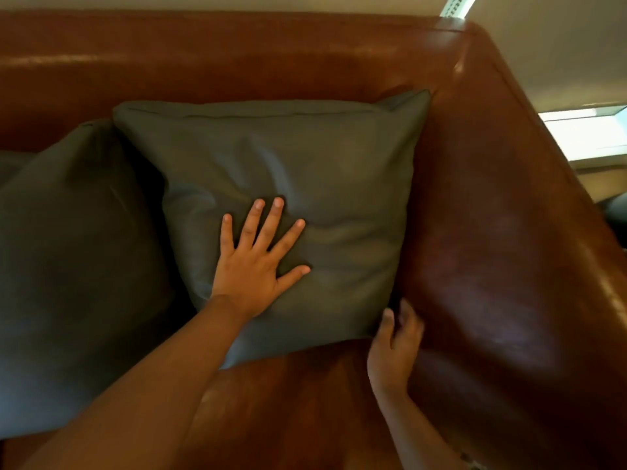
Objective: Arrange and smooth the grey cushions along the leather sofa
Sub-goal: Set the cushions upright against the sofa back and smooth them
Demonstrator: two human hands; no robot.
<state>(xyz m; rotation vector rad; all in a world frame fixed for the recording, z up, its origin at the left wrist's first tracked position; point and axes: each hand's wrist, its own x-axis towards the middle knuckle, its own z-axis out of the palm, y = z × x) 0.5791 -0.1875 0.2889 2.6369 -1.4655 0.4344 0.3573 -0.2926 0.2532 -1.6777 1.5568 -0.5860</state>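
Observation:
A square grey cushion [325, 171] leans against the back of the brown leather sofa [237, 62], tucked into its right corner beside the armrest [509, 232]. My left hand [254, 259] lies flat on the cushion's front with its fingers spread. My right hand [395, 347] is at the cushion's lower right corner, its fingertips curled between the cushion and the armrest. A second grey cushion [74, 273] stands to the left, touching the first one's left edge.
The sofa seat [288, 401] shows below the cushions. A pale wall [543, 56] rises behind the sofa, and a bright window or ledge [583, 134] lies beyond the armrest at the right.

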